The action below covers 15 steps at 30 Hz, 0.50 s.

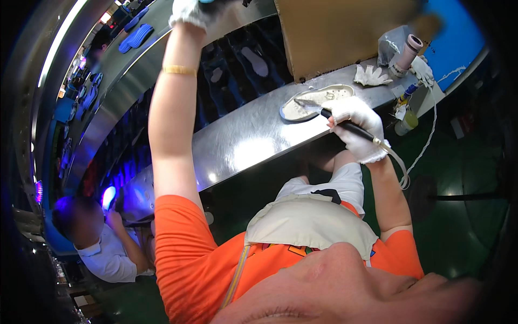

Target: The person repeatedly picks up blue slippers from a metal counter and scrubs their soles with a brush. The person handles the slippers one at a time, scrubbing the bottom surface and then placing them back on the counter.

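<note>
My right hand [357, 128], in a white glove, is closed around the black handle of a brush [350, 128]; a pale tube runs from the handle's rear end. The brush's tip rests over a sole-shaped piece [338, 93] with a cream inside and a dark blue-grey rim, lying on the metal bench. Far off at the top edge, my left hand [190, 13] wears a white glove too. The frame cuts off most of its fingers, and a small teal patch shows beside them, too little to name.
The metal bench [243, 154] runs below a dark rack [229, 70] holding sole shapes. A cardboard sheet [334, 40], a spare glove [372, 75], a pink bottle [407, 53] and a yellowish jar [406, 123] stand around its right end. Blue soles [136, 38] lie far left; a co-worker [108, 256] sits lower left.
</note>
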Each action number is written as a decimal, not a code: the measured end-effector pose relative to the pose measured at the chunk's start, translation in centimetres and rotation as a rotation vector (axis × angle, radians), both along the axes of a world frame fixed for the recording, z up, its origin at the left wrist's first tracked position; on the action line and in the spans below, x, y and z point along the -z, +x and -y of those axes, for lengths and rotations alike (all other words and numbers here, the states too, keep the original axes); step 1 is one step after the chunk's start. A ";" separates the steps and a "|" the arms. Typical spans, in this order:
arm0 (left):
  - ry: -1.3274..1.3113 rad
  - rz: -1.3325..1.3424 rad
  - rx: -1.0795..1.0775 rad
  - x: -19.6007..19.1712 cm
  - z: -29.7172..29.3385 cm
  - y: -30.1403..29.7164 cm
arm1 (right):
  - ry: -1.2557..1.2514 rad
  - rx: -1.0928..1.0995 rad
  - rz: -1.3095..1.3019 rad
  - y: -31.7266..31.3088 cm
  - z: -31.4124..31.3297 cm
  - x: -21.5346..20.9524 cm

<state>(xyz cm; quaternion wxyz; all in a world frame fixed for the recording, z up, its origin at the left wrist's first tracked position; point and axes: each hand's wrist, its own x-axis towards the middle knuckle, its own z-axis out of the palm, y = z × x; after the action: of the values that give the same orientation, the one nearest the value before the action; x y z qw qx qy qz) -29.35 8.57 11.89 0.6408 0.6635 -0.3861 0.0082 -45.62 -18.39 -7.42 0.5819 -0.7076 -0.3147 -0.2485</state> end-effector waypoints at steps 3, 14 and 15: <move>0.766 0.813 -0.874 -2.1 -4.1 6.8 | -0.002 -0.028 -0.005 0.0 -0.3 0.5; 1.263 0.447 -1.475 -3.9 -16.4 3.5 | 0.233 -0.186 -0.356 0.1 -1.1 3.5; 1.256 0.579 -1.493 -3.6 -16.2 2.1 | 0.215 -0.184 -0.371 0.1 -1.2 4.0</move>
<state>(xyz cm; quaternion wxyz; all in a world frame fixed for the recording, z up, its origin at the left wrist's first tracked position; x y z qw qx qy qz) -27.25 24.79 15.54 -0.1103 0.9241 0.0521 0.3621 -45.50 -17.23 -11.37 0.7218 -0.6436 -0.2373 -0.0923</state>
